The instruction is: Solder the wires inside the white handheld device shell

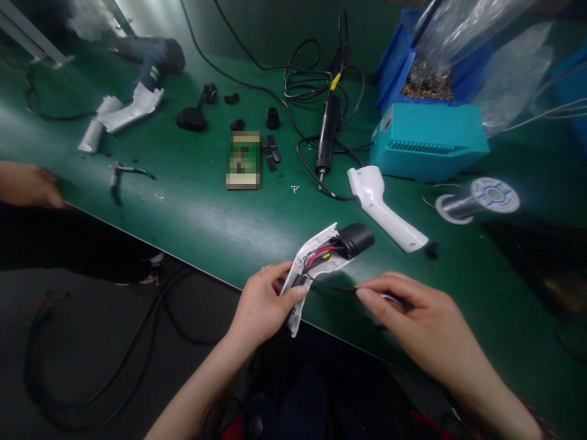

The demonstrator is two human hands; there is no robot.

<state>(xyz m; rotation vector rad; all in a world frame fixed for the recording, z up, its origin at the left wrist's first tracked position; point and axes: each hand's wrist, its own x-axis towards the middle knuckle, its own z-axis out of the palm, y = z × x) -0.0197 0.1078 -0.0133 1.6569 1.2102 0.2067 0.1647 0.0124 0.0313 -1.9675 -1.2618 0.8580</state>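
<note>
1. Locate the open white shell [306, 249]: it is in the left hand [263, 305], held over the front edge of the green bench [197, 201].
2. Left hand: closed around the handle part of the shell, thumb on the inner face, fingers behind the outer side.
3. Shell orientation: tilted, open side facing up; a black round housing [358, 240] sits at its upper end, and red wires [321, 252] run inside.
4. Right hand: to the right of the shell and apart from it. Thumb and forefinger are pinched together on a thin black cord [337, 288], which reaches toward the shell.
5. Markings: the wire spool [495, 194] has blue and white print on its end face, too blurred to read. The dark power tool [149, 52] shows a pale mark on its grip, also illegible.
6. Arm pose: the left forearm slants up and right from the bottom edge of view; the right forearm slants up and left from the lower right corner.
</note>
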